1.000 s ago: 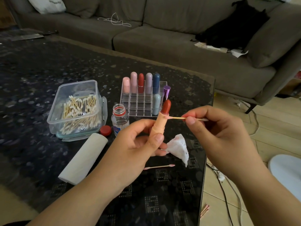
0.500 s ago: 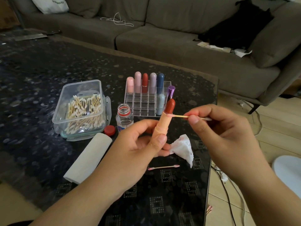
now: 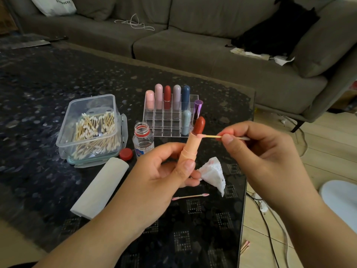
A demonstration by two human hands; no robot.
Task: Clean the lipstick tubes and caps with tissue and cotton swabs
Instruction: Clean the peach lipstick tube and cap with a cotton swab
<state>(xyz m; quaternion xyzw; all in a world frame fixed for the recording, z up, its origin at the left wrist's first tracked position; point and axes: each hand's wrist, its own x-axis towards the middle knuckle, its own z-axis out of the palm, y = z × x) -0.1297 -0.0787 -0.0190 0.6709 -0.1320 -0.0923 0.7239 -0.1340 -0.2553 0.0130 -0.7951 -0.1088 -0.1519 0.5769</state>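
Hidden, cropped and unreadable parts

The left hand point(image 3: 164, 171) covers the lower end of the peach plastic lipstick tube point(image 3: 188, 149) and one corner of the crumpled white tissue point(image 3: 213, 174); the small clear bottle's point(image 3: 143, 140) label is too blurred to read; the white round object point(image 3: 342, 202) on the floor is cut by the right edge, as the white printed cushion point(image 3: 56, 5) is by the top.

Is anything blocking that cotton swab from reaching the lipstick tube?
Nothing visible does. The right hand pinches the cotton swab, and its pink tip already touches the rim of the peach lipstick tube that the left hand holds upright.
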